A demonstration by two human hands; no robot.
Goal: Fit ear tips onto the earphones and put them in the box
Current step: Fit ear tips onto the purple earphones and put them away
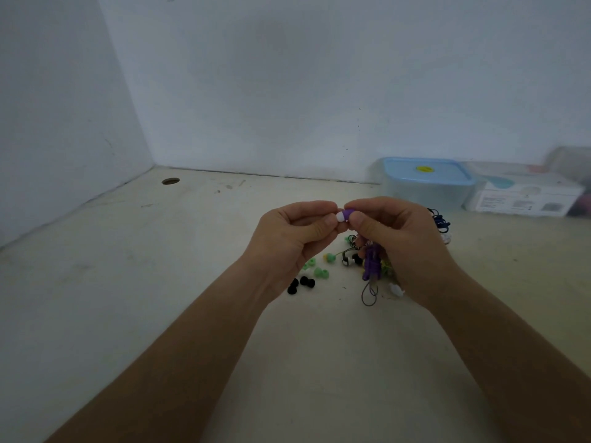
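My right hand [396, 241] pinches a purple earbud [349, 213] above the table, and the bundled purple cable [372, 263] hangs below that hand. My left hand [294, 231] pinches a white ear tip [341, 216] that sits against the earbud's end. Loose green ear tips [320, 272] and black ear tips [302, 282] lie on the table beneath the hands, with another white ear tip [396, 289] to the right. A clear box with a blue lid [425, 174] stands shut at the back right.
A dark blue coiled earphone cable [439, 220] lies behind my right hand. A white carton [524, 196] sits beside the blue-lidded box, against the wall. The table has a round hole [170, 180] at the back left. Walls close the left and far sides.
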